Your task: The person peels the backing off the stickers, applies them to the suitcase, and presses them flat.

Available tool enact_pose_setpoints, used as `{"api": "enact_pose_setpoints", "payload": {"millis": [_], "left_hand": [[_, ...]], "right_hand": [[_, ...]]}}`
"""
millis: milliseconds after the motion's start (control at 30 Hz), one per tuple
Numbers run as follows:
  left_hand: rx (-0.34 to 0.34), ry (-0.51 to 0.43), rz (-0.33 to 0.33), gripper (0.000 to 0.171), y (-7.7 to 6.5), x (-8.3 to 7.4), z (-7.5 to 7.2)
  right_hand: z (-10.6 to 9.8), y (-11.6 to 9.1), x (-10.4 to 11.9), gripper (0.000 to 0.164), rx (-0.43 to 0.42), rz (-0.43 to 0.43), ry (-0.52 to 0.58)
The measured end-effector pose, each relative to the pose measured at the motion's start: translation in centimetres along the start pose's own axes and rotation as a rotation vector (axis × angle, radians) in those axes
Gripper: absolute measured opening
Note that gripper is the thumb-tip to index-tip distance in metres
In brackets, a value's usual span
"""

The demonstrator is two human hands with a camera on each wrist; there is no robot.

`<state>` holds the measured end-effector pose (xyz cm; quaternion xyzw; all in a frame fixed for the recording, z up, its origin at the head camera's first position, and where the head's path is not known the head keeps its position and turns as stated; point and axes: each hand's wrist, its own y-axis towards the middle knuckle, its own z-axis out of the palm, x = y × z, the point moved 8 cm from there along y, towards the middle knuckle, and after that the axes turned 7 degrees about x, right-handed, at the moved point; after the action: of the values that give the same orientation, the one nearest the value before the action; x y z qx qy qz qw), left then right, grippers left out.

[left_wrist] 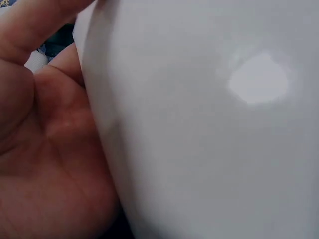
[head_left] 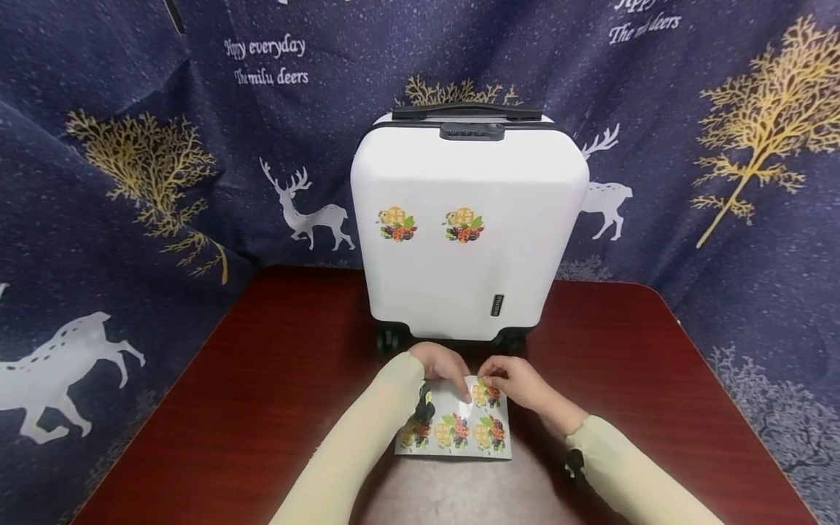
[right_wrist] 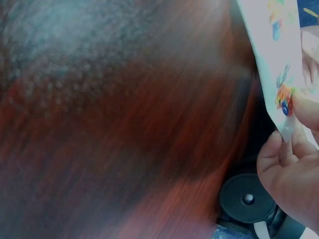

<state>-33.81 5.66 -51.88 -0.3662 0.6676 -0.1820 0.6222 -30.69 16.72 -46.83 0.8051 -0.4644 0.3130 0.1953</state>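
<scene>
My left hand [head_left: 441, 363] holds a white sticker sheet [head_left: 448, 399] by its far left part, with the thumb lying over the top. In the left wrist view the sheet's pale surface [left_wrist: 199, 149] curves past the palm [left_wrist: 55, 149]. Pinched at the sheet's far right corner are the fingers of my right hand [head_left: 515, 379], right beside a fruit sticker [head_left: 485, 394]. The right wrist view shows fingertips on that corner [right_wrist: 286, 127]. Several colourful fruit stickers remain visible on the sheet, including a near right one [head_left: 490, 434]. My left sleeve partly covers the sheet's left side.
A white suitcase [head_left: 433, 284] stands upright behind the hands, on black wheels [head_left: 389, 337]. Two fruit stickers, one left [head_left: 397, 224] and one further right [head_left: 464, 224], are on its front. The reddish-brown table [head_left: 275, 364] lies beneath; a dark blue patterned cloth [head_left: 262, 131] hangs behind.
</scene>
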Motion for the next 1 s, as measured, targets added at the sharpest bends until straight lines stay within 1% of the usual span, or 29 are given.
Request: {"api": "enact_pose_setpoints", "payload": {"millis": [167, 267, 367, 500, 633, 700, 767, 867, 1000], "left_hand": [[0.0, 0.015, -0.029, 0.026, 0.0, 0.2, -0.2], [0.006, 0.004, -0.038, 0.026, 0.0, 0.3, -0.2], [0.033, -0.022, -0.043, 0.028, 0.0, 0.5, -0.1], [0.07, -0.054, -0.05, 0.031, 0.0, 0.8, 0.1], [0.067, -0.039, -0.047, 0.029, -0.2, 0.7, -0.1], [0.065, -0.023, -0.047, 0.029, -0.2, 0.5, -0.1], [0.065, -0.008, -0.044, 0.03, -0.2, 0.3, -0.1], [0.057, 0.01, -0.04, 0.026, -0.3, 0.2, -0.2], [0.05, -0.007, -0.036, 0.02, -0.2, 0.4, -0.3]], "right_hand": [[0.7, 0.3, 0.3, 0.011, 0.109, -0.06, 0.07], [1.0, 0.7, 1.0, 0.011, 0.174, -0.123, 0.087], [1.3, 1.0, 1.8, 0.009, 0.235, -0.165, 0.04], [1.6, 1.2, 2.2, 0.008, 0.294, -0.159, -0.028], [1.5, 1.2, 2.8, 0.008, 0.297, -0.19, -0.099], [1.5, 1.2, 2.9, 0.007, 0.291, -0.201, -0.11], [1.5, 1.2, 2.9, 0.007, 0.283, -0.205, -0.107], [1.6, 1.2, 2.9, 0.007, 0.282, -0.21, -0.093], [1.8, 1.2, 2.8, 0.007, 0.293, -0.217, -0.074]]}}
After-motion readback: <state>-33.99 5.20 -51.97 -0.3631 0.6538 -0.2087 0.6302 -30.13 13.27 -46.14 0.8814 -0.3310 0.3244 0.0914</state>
